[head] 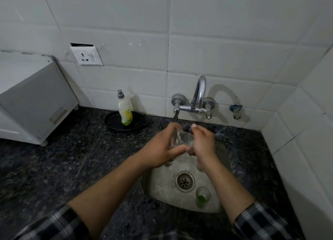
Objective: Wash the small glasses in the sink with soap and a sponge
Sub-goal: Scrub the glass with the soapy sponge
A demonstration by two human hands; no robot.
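Above the back of the steel sink point(162, 185), my left hand point(163, 147) grips a small clear glass point(183, 138). My right hand point(202, 141) holds a dark sponge point(187, 127) against the rim of that glass. Both hands are close together under the tap spout point(176, 115). Another small glass point(202, 196) with a green bottom stands upright in the sink's front right part, beside the drain point(185, 180). More small glasses point(170, 161) show partly under my hands. A soap bottle point(124, 111) stands on a black plate at the back left.
A black round plate point(115, 124) lies on the dark speckled counter point(54, 167). A white appliance point(27, 99) fills the left. The chrome wall tap point(199, 95) and a small valve point(236, 110) stick out of the tiled wall. A wall socket point(87, 56) sits higher up.
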